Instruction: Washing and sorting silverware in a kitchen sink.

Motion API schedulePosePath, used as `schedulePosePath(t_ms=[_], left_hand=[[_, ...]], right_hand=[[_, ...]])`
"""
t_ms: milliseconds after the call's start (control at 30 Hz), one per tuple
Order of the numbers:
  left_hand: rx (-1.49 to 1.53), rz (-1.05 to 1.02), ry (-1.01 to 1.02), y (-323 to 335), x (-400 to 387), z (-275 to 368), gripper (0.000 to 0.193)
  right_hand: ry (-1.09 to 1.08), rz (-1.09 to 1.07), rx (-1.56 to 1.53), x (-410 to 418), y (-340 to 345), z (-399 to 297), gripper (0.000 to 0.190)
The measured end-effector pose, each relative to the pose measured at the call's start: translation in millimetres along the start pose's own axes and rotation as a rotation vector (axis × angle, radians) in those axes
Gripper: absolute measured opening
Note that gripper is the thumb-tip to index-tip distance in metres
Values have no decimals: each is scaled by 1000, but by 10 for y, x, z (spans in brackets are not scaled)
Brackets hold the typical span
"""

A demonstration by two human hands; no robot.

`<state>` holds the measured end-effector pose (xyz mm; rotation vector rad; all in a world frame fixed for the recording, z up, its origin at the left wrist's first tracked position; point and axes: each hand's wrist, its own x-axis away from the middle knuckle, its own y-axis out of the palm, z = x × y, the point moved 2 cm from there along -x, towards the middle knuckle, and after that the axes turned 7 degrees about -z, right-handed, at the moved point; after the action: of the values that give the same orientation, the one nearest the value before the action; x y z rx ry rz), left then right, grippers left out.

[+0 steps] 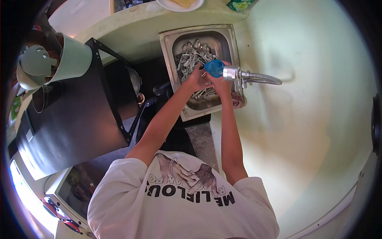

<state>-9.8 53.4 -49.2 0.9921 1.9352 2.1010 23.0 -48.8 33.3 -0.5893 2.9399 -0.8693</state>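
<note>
My left hand (pixel 198 80) reaches over a stainless steel sink (pixel 167 49), its thumb raised beside the blue faucet nozzle (pixel 212 68). Close by on the right, my right hand (pixel 222 86) is under the metal faucet head (pixel 231 73), which partly covers it. Whether either hand grips a piece of cutlery is too unclear to tell. Beneath both hands lies a heap of metal spoons and forks (pixel 191 56) in the basin. More cutlery (pixel 204 94) shows below my wrists, towards the near side of the basin.
A flexible metal faucet neck (pixel 262 77) extends to the right-hand wall (pixel 298 119). A reddish cloth (pixel 238 100) rests at the sink's right edge. On the ledge behind are a white plate (pixel 167 5) and a green packet (pixel 239 4). Leftward stands a black rack (pixel 89 113) bearing a pale bucket (pixel 74 56).
</note>
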Motion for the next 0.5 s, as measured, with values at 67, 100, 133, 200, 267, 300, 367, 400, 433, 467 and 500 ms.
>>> schedulePosePath(t_ms=[67, 100, 133, 200, 267, 300, 367, 400, 433, 467, 500], left_hand=[[-29, 166, 6, -33, 77, 23, 72], [-29, 169, 13, -64, 110, 48, 72], [34, 130, 16, -84, 135, 63, 68], [94, 88, 18, -78, 159, 71, 65], [47, 138, 38, -52, 179, 60, 65], [47, 139, 38, -53, 193, 59, 65], [86, 85, 51, -50, 216, 60, 66], [85, 84, 48, -29, 217, 46, 66], [114, 131, 68, -15, 216, 28, 66], [143, 178, 88, -3, 214, 20, 67], [140, 178, 92, -62, 208, 30, 67]], right_hand=[[-60, 1, -19, -7, 19, -4, 72], [-118, -2, -39, -7, 44, -77, 73], [-120, -7, -42, -4, 55, -137, 73], [70, -15, -220, 10, 50, -166, 75], [11, -43, -68, 22, 28, -196, 75], [-46, -75, 83, 29, 32, -234, 75], [15, -64, 11, 17, 20, -263, 74], [77, -49, -57, 11, 5, -250, 72], [78, -46, -57, 22, -2, -243, 72], [51, -25, -5, 43, -14, -245, 72], [17, -9, 43, 43, -8, -269, 71]])
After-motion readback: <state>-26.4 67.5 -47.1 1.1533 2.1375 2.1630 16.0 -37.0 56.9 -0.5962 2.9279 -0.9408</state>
